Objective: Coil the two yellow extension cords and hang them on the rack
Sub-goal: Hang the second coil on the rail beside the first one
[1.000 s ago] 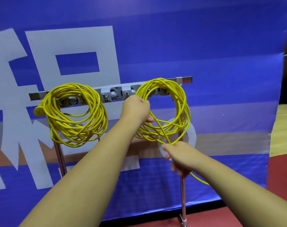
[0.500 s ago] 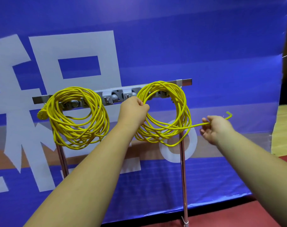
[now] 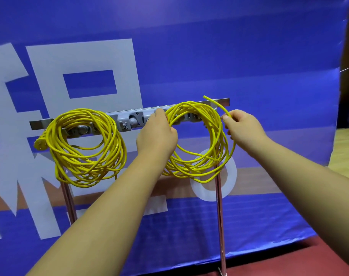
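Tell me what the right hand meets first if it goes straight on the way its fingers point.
Probably the right coil: the right hand, pinching the loose cord end, points left at its outer strands. Depth is hard to judge.

Two cord coils hang on the rack rail [image 3: 129, 121]: the first coil [image 3: 84, 172] well left of the left hand [image 3: 157, 136], the second coil [image 3: 193, 170] between the two hands, its left edge in the left hand's grip. The loose end [image 3: 221, 107] pinched in the right hand [image 3: 243, 128] rises above it; a banner [image 3: 209, 56] hangs behind the rack.
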`<state>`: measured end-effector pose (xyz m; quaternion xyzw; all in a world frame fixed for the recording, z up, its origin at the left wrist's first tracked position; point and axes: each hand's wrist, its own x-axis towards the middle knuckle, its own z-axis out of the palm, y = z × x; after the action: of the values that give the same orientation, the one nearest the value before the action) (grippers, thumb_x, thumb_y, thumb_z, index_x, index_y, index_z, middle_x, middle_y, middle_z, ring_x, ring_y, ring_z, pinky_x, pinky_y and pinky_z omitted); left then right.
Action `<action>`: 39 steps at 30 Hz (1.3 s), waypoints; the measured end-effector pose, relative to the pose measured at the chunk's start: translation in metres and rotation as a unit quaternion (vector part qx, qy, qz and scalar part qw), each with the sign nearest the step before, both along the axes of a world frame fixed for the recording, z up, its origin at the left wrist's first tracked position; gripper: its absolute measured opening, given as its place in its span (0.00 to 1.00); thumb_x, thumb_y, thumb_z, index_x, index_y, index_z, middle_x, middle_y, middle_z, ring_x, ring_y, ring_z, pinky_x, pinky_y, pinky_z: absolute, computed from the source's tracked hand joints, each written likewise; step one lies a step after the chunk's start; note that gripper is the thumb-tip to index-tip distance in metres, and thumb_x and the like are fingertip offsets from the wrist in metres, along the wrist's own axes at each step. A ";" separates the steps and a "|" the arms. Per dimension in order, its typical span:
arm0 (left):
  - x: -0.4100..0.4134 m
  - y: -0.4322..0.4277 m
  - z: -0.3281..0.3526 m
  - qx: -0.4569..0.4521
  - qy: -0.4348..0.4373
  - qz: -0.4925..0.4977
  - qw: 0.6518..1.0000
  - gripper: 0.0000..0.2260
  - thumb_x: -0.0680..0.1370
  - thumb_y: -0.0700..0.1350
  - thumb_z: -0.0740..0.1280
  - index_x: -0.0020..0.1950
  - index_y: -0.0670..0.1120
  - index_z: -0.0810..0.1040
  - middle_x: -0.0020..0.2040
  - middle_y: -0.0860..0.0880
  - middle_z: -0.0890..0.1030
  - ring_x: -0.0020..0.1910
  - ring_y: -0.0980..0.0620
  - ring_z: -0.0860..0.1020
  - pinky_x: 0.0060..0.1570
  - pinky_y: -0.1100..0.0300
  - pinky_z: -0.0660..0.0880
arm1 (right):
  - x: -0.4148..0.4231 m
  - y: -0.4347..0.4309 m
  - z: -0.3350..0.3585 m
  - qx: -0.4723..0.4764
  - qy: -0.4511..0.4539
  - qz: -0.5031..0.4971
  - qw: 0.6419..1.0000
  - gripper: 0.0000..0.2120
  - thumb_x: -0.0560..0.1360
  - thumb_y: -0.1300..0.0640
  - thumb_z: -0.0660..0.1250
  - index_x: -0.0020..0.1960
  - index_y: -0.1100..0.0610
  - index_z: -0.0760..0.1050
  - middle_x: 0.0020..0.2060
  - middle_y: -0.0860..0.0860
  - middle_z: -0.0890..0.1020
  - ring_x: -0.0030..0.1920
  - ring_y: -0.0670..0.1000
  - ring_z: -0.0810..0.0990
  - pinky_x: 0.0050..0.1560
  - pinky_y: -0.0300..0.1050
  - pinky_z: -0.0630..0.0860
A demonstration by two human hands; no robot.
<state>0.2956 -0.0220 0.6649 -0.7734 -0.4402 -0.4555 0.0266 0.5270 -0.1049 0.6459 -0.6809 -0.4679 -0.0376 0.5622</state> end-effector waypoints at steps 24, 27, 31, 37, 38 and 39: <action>0.039 0.014 0.048 0.078 0.094 -0.093 0.988 0.14 0.84 0.54 0.65 0.68 0.52 0.79 0.63 0.49 0.78 0.63 0.44 0.72 0.60 0.48 0.75 | 0.001 -0.011 0.016 0.037 -0.148 -0.025 0.988 0.11 0.80 0.45 0.70 0.54 0.48 0.87 0.37 0.44 0.83 0.39 0.47 0.79 0.38 0.40 0.71; 0.036 0.015 0.047 0.079 0.098 -0.096 0.987 0.14 0.83 0.51 0.67 0.68 0.54 0.78 0.64 0.50 0.77 0.64 0.44 0.71 0.60 0.47 0.76 | -0.005 -0.005 0.016 0.041 -0.174 -0.031 0.983 0.11 0.82 0.48 0.68 0.58 0.49 0.87 0.41 0.46 0.83 0.45 0.49 0.80 0.43 0.42 0.72; 0.033 0.017 0.046 0.073 0.108 -0.104 0.986 0.17 0.82 0.45 0.67 0.70 0.55 0.77 0.66 0.51 0.76 0.65 0.43 0.70 0.61 0.48 0.75 | -0.008 0.006 0.013 0.053 -0.174 -0.048 0.982 0.11 0.83 0.50 0.68 0.60 0.51 0.86 0.49 0.50 0.87 0.51 0.51 0.82 0.47 0.42 0.73; 0.028 0.020 0.042 0.073 0.100 -0.115 0.986 0.20 0.81 0.43 0.69 0.72 0.55 0.76 0.67 0.52 0.77 0.66 0.44 0.71 0.63 0.49 0.74 | -0.007 0.019 0.013 0.093 -0.165 -0.080 0.979 0.13 0.82 0.49 0.71 0.64 0.51 0.85 0.49 0.50 0.77 0.51 0.50 0.76 0.48 0.41 0.69; 0.027 0.021 0.041 0.073 0.091 -0.118 0.986 0.22 0.81 0.43 0.69 0.74 0.55 0.75 0.67 0.52 0.78 0.66 0.44 0.71 0.63 0.49 0.74 | -0.008 0.021 0.014 0.100 -0.165 -0.081 0.978 0.13 0.82 0.50 0.71 0.65 0.51 0.85 0.49 0.49 0.76 0.51 0.49 0.75 0.48 0.42 0.69; 0.027 0.022 0.040 0.069 0.078 -0.124 0.987 0.23 0.80 0.43 0.70 0.75 0.54 0.73 0.67 0.53 0.79 0.66 0.45 0.71 0.64 0.48 0.74 | -0.009 0.022 0.015 0.105 -0.168 -0.080 0.977 0.13 0.82 0.50 0.71 0.65 0.51 0.85 0.49 0.49 0.75 0.51 0.49 0.75 0.48 0.41 0.69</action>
<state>0.3222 -0.0002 0.7051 -0.8513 -0.3053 -0.4227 0.0577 0.5183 -0.0827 0.6614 -0.6376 -0.4927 -0.2449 0.5391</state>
